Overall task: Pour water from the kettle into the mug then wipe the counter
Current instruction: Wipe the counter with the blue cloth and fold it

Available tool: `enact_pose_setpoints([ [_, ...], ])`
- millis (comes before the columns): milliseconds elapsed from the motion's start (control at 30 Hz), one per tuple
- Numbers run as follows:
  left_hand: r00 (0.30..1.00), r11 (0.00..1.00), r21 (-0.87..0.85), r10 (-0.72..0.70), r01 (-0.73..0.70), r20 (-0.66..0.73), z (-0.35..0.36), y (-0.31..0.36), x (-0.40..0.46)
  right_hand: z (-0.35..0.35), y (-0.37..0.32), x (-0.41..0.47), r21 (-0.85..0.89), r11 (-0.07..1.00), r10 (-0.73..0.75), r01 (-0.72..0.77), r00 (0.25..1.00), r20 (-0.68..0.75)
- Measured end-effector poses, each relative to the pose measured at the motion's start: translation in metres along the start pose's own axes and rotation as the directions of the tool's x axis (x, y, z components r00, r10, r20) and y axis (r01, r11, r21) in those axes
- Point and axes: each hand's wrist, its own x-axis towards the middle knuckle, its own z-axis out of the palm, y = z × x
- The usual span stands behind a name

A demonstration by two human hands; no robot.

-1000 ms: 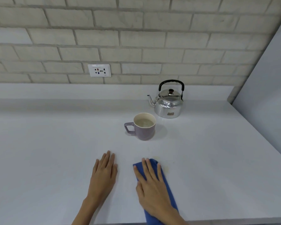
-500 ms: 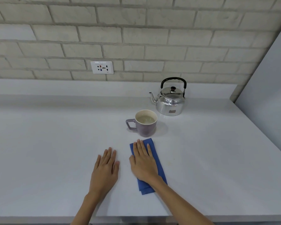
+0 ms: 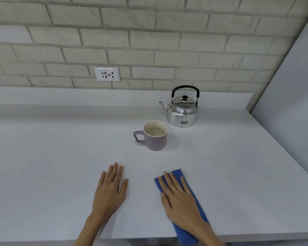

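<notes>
The right hand [image 3: 180,197] presses flat, fingers spread, on a blue cloth [image 3: 183,206] at the counter's [image 3: 60,157] near edge, the left hand [image 3: 109,189] lies flat and empty beside it, with the filled mug [image 3: 154,135] and kettle [image 3: 182,110] farther back.

Left hand [image 3: 109,190] and right hand [image 3: 180,197]: bare, no rings or watch. Forearms bare to frame edge; no sleeves visible.

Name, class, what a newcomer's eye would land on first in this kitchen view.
The blue cloth under the flat right hand at the counter's near edge stands out first. Next comes the shiny kettle by the back wall, with the purple mug of water just before it.
</notes>
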Motion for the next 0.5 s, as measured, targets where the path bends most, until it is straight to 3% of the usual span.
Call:
enact_pose_setpoints([
  [200, 1.0, 1.0, 0.002, -0.005, 0.005, -0.017, -0.001, 0.002, -0.001, 0.003, 0.051, 0.053, -0.018, 0.983, 0.184, -0.183, 0.983, 0.025],
  [500, 1.0, 1.0, 0.009, -0.005, 0.005, 0.0, -0.002, 0.003, -0.001, 0.007, 0.014, 0.098, 0.032, 0.971, 0.235, -0.237, 0.969, 0.073],
])
